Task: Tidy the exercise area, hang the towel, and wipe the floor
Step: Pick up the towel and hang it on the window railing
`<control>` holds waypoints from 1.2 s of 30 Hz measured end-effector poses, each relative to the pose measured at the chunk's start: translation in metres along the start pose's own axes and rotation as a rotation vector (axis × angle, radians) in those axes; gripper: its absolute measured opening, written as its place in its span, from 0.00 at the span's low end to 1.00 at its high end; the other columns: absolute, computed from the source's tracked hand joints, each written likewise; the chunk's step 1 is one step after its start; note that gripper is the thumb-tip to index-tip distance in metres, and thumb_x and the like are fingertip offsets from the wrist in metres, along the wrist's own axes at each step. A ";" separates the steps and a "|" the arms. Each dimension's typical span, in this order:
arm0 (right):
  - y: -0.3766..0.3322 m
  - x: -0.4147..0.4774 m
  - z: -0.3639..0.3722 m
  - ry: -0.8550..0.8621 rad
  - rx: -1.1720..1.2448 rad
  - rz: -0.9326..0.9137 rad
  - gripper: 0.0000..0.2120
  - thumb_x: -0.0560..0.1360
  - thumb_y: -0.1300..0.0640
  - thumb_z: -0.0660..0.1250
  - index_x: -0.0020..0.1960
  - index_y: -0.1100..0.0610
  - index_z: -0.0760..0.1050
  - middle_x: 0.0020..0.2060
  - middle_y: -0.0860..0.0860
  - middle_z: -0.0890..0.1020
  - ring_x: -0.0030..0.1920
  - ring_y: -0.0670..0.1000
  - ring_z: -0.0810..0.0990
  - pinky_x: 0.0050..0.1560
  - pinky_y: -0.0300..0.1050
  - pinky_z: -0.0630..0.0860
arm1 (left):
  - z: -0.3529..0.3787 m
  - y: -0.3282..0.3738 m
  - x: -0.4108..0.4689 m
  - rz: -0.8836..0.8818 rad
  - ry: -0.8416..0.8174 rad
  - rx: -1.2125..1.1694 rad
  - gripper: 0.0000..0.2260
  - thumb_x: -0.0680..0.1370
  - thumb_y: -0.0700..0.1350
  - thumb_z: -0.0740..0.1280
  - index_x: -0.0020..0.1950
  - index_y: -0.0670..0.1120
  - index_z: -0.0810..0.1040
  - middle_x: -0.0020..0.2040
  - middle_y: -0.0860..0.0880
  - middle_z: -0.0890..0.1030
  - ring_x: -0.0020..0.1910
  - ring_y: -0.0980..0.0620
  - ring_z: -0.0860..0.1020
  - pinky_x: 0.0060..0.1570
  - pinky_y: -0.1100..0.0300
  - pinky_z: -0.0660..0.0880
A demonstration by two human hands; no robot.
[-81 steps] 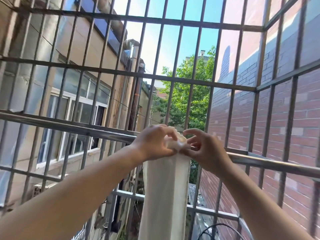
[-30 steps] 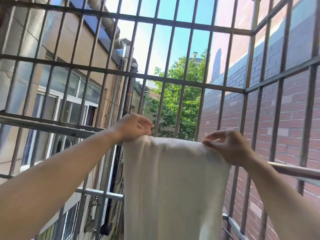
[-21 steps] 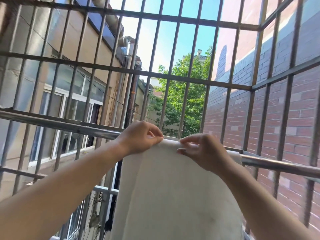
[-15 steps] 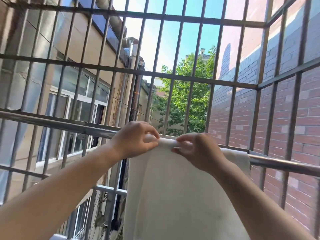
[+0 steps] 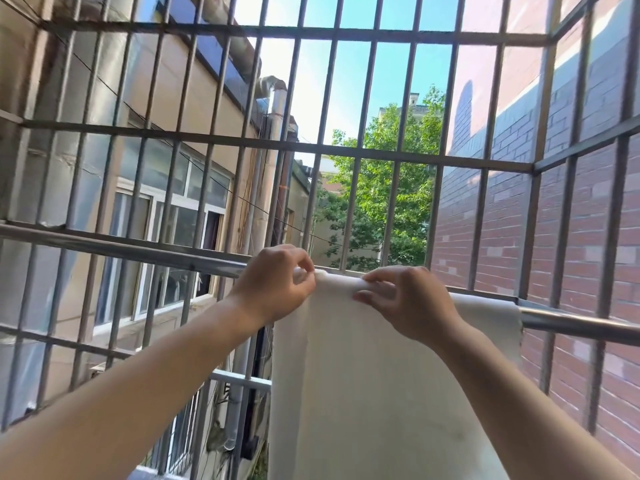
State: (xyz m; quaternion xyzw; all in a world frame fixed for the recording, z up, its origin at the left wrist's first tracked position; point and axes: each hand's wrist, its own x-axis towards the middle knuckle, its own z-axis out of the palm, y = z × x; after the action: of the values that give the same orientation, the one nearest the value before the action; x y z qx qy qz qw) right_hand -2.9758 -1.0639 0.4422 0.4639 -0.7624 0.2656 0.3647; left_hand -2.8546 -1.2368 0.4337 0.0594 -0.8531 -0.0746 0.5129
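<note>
1. A white towel [image 5: 374, 393] hangs draped over a horizontal steel rail [image 5: 138, 252]. The rail crosses the view from the left edge to the right edge.
2. The towel's folded top sits on the rail right of centre. Its near face drops straight down past the bottom of the view.
3. The left hand [image 5: 277, 282] is at the towel's upper left corner. Its thumb and forefinger are curled together, pinching the fold of cloth on the rail.
4. The right hand [image 5: 405, 299] is just beside it to the right, with a short strip of towel showing between the two. Its fingers are bent over the top fold and nip the cloth against the thumb.
5. The towel runs on along the rail to the right, behind the right forearm, and ends in a free edge.
6. Beyond the rail stands a metal window grille [image 5: 242, 142] of upright and cross bars, which closes in the left, far and right sides.
7. Through the bars, a beige building [image 5: 199, 98] lies on the left and a red brick wall [image 5: 502, 237] on the right. A green tree [image 5: 374, 202] stands far off between them under a blue sky [image 5: 353, 81].
</note>
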 end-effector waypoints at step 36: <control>0.007 0.007 -0.002 -0.005 0.148 0.103 0.07 0.69 0.44 0.71 0.42 0.47 0.83 0.39 0.44 0.85 0.43 0.41 0.82 0.42 0.39 0.75 | -0.015 -0.009 0.012 -0.063 -0.073 -0.020 0.05 0.74 0.46 0.70 0.48 0.49 0.83 0.38 0.54 0.81 0.37 0.59 0.77 0.44 0.66 0.74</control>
State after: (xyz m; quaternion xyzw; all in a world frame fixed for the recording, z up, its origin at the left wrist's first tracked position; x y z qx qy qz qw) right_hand -2.9837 -1.0632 0.4489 0.4504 -0.7645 0.3385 0.3134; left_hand -2.8468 -1.2487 0.4495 0.0785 -0.8682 -0.1013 0.4793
